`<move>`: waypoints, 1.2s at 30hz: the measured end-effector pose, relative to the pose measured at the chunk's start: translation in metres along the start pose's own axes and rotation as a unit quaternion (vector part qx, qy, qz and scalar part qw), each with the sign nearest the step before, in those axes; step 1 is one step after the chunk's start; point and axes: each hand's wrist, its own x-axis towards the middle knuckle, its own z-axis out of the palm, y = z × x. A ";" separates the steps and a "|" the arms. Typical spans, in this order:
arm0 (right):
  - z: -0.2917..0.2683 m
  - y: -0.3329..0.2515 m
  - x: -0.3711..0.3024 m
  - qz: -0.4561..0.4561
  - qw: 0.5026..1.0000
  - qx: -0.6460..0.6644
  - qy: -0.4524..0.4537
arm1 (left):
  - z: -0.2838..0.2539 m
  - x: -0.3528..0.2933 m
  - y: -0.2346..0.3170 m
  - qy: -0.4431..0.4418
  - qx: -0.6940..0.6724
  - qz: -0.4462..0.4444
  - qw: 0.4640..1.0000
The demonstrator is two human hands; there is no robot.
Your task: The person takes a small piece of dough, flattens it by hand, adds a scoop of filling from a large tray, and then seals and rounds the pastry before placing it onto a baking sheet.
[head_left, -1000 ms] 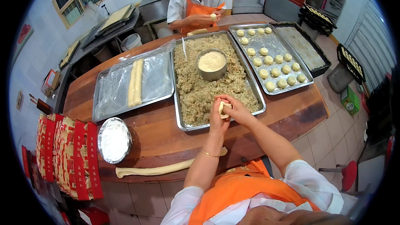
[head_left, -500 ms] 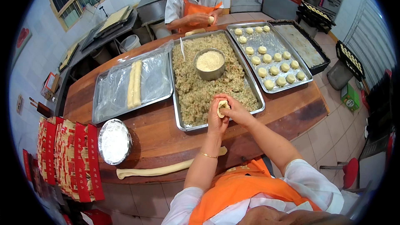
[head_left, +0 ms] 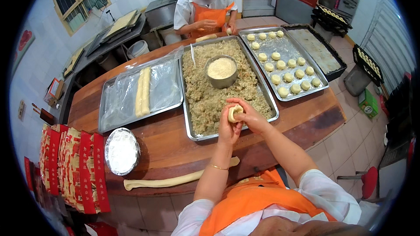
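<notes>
Cupped between left hand (head_left: 226, 125) and right hand (head_left: 254, 118), the dough (head_left: 231, 114) sits over the near edge of the mix tray (head_left: 186, 113), its opening rounder than a second ago, so the hollowing seems further along, while beyond it a co-worker's hands (head_left: 208, 24) have parted.

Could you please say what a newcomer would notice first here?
Probably the metal tray of crumbly mixture at centre, with a bowl of pale crumbs resting in it. Over the tray's near side, the left hand and right hand hold a hollowed dough piece. Further right, another tray carries dough rounds.
</notes>
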 end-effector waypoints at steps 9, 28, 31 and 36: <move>-0.014 0.008 -0.001 -0.052 0.985 -0.123 -0.112 | -0.017 0.000 -0.002 -0.009 0.023 -0.005 1.000; -0.008 -0.021 0.006 -0.329 0.854 -0.401 -0.047 | -0.011 0.012 -0.008 -0.073 0.096 -0.023 0.992; -0.001 -0.020 0.004 -0.324 0.870 -0.372 0.007 | -0.011 0.013 -0.007 -0.071 0.118 -0.029 0.990; -0.027 -0.007 0.014 -0.281 0.902 -0.328 0.026 | 0.044 -0.005 0.006 -0.066 0.067 -0.014 0.996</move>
